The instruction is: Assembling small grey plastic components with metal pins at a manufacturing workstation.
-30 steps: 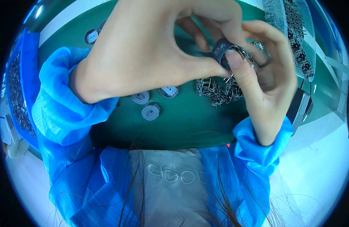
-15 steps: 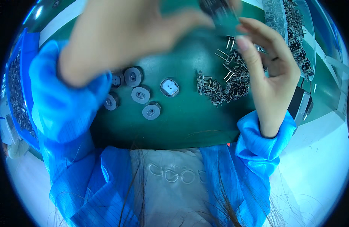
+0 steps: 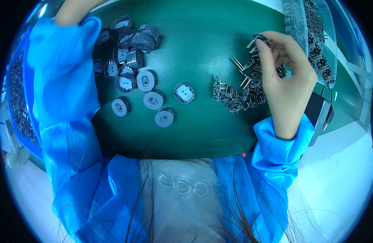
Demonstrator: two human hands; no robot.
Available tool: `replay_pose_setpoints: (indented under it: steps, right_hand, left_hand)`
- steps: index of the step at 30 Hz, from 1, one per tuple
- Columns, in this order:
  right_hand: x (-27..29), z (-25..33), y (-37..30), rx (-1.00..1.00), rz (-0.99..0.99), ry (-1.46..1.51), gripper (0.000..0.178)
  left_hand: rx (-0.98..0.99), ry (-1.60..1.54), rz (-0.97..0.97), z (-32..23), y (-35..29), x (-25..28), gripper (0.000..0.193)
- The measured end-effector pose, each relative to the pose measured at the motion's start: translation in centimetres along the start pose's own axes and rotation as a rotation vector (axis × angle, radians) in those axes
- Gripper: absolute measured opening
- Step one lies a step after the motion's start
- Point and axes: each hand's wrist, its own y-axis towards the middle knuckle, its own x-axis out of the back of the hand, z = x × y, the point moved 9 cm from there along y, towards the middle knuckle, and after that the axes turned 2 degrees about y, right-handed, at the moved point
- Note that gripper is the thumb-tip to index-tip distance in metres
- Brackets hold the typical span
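Prongs (image 3: 252,43) look like the weak point: they stick out left from the small dark part (image 3: 262,38), which the right hand (image 3: 289,77) has in a fingertip pinch above the pile of pronged parts (image 3: 251,93) on the green table (image 3: 194,133). Left hand is past the top edge, only the left wrist (image 3: 75,11) shows; can't tell its grip. Risks, my read: dropping or sweeping the right hand could snag prongs in the tangle, bending pins or dragging neighbours. Pinch is small, so the part could twist or slip. Left sleeve (image 3: 69,81) is beside the grey round housings (image 3: 146,40); a low sweep could scatter them. Lone housing (image 3: 184,93) sits between both groups, bumpable from either side.
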Motion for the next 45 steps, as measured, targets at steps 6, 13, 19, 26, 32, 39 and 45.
replay_pose_setpoints:
  steps: [6, 13, 19, 26, 32, 39, 45]
  right_hand:
    - [0.1, 0.1, 0.2, 0.095, 0.18, 0.185, 0.027]
    - [-1.4, -0.1, -0.6, -0.251, 0.272, 0.742, 0.024]
    - [0.0, 0.7, 0.0, 0.007, 0.176, 0.445, 0.025]
    - [-0.1, 0.6, -0.1, -0.051, 0.142, 0.414, 0.021]
    - [-0.7, 1.0, -0.5, 0.058, 0.204, 0.413, 0.018]
    - [0.1, 1.5, -0.5, 0.021, 0.088, 0.602, 0.02]
    - [1.6, 4.1, -0.9, 0.307, -0.022, 0.172, 0.021]
  left_hand:
    - [-0.275, -0.967, 1.014, -11.9, -5.3, 0.2, 0.035]
    - [-0.273, -0.966, 0.713, -10.2, -4.0, -1.3, 0.013]
    - [-0.158, -0.91, 0.589, -9.4, -1.6, 1.1, 0.035]
    - [-0.057, -0.788, 0.806, -9.0, -3.4, -2.1, 0.047]
    - [0.042, -1.188, 0.743, -8.0, -0.8, 0.7, 0.033]
    - [0.29, -1.143, 0.717, -9.0, -0.8, 1.3, 0.034]
    - [0.418, -1.578, 0.564, -8.5, -1.1, 0.5, 0.031]
